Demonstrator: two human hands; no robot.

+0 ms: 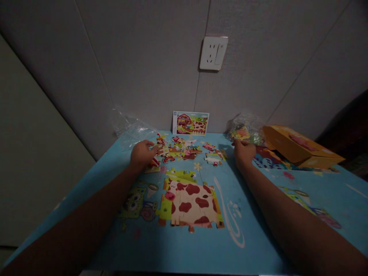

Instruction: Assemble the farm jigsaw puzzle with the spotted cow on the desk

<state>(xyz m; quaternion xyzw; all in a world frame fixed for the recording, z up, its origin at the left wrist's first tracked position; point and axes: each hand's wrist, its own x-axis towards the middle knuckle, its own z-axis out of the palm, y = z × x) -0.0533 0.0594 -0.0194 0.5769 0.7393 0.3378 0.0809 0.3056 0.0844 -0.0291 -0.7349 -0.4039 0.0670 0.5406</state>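
Observation:
A partly joined cow puzzle [191,203] lies on the blue cartoon-printed table [253,237]. Behind it, several loose puzzle pieces [184,149] are scattered near the wall. My left hand [142,154] rests at the left edge of that pile, fingers curled on a piece I cannot make out clearly. My right hand [243,152] sits palm down to the right of the pile, fingers bent, touching a clear plastic bag of pieces [244,130]. A small reference picture card [190,123] leans against the wall.
An orange puzzle box [299,147] lies open at the right rear. An empty clear plastic bag [130,130] sits at the left rear corner. A white wall socket [213,53] is above the card.

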